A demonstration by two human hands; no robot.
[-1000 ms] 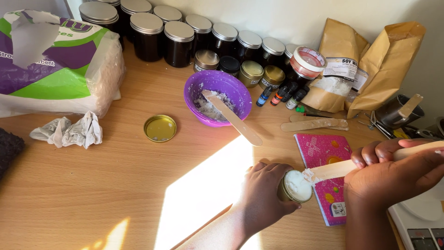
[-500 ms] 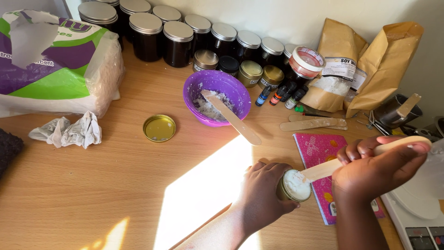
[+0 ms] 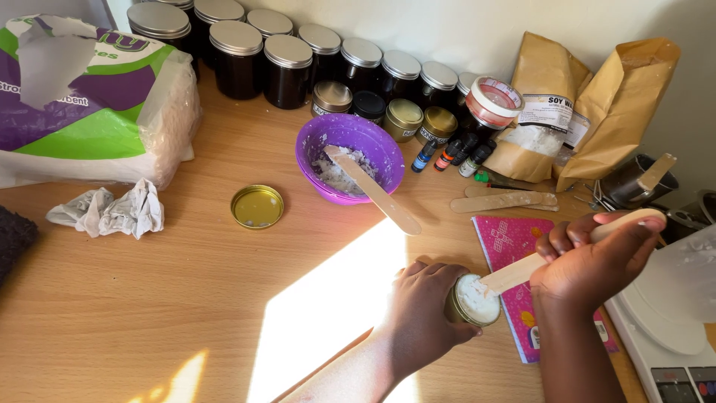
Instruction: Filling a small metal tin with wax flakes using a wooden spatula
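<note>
Left hand [image 3: 424, 317] grips the tin [image 3: 471, 301] at five o'clock on the desk [image 3: 186, 298]; right hand [image 3: 597, 261] clenches a stick [image 3: 522, 272], tip in the wax; purple bowl [image 3: 350, 158] at twelve

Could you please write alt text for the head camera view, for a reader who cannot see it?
On a wooden table, the left hand grips a small round gold tin of white wax while the right hand presses a flat wooden stick into it. Behind sit a purple plastic bowl, a loose gold lid and dark lidded jars.
</note>
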